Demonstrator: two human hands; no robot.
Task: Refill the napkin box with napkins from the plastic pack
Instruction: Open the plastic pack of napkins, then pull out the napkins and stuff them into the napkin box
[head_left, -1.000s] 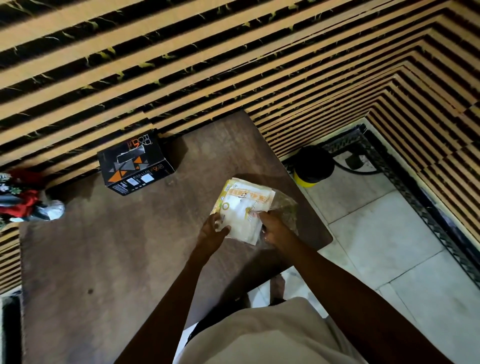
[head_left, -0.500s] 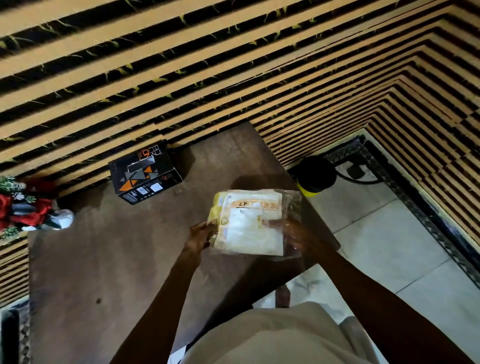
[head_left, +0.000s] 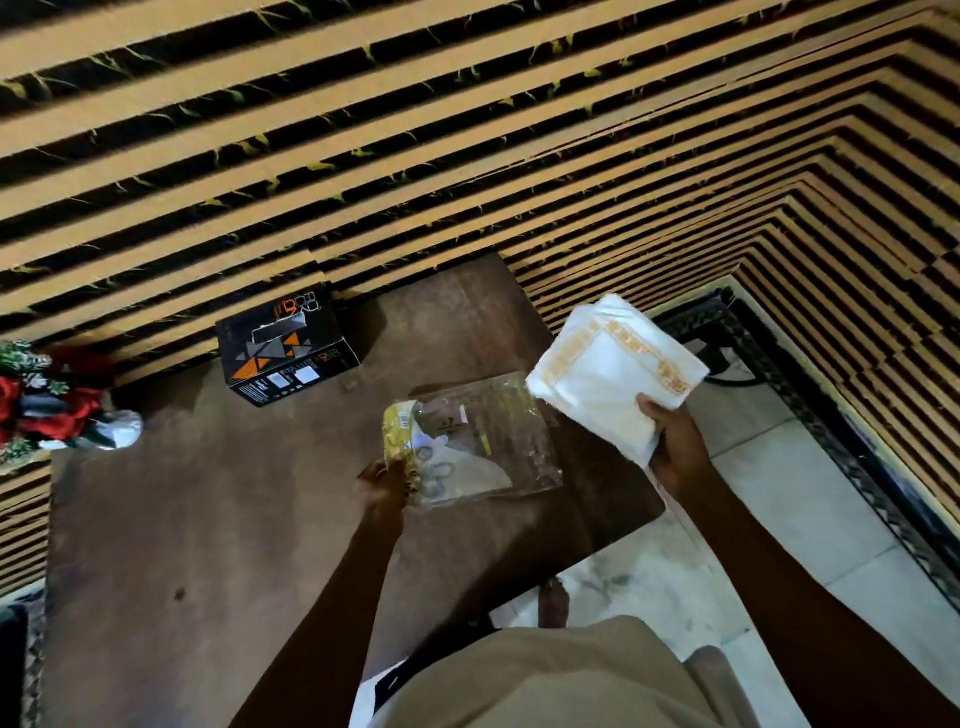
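My right hand (head_left: 675, 447) grips a thick stack of white napkins (head_left: 610, 371) with an orange patterned border, held in the air past the table's right edge. My left hand (head_left: 384, 480) pinches the yellow end of the clear plastic pack (head_left: 483, 436), which looks flat and mostly emptied and lies over the brown table (head_left: 208, 519). The black napkin box (head_left: 285, 348) with orange and grey triangles stands at the back of the table against the wall, well left of both hands. I cannot see whether the box is open.
A red and white flower arrangement (head_left: 47, 405) sits at the table's left back corner. A slatted wood wall (head_left: 467, 156) rises right behind the table. To the right lies white tiled floor (head_left: 779, 519) with a dark patterned border.
My right hand has pulled the napkin stack out of the plastic pack and lifted it up to the right. The left hand still holds the pack, now emptied and flat.
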